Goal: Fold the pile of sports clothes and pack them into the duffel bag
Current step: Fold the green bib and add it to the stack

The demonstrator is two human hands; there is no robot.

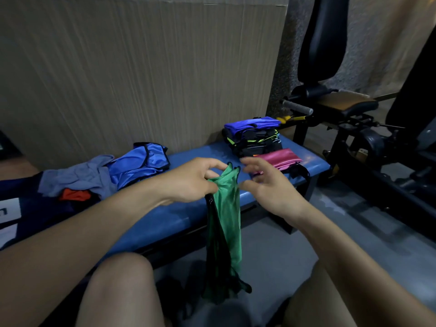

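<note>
Left hand (pixel 193 179): grips the green garment (pixel 225 223), which hangs down.
Right hand (pixel 269 185): fingers spread, holding nothing.
Folded stack (pixel 256 138): far right on the worktop (pixel 188 213).

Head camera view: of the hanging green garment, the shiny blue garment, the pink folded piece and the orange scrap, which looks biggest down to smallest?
1. Green garment, though it hangs nearest the camera.
2. Blue garment.
3. Pink piece.
4. Orange scrap, mostly covered.

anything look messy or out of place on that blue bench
Mostly tidy. The folded stack of dark and blue clothes sits square, but the pink folded garment beside it overhangs the blue padded bench edge, a black strap dangling. The grey and blue clothes at left lie crumpled, unfolded.
</note>
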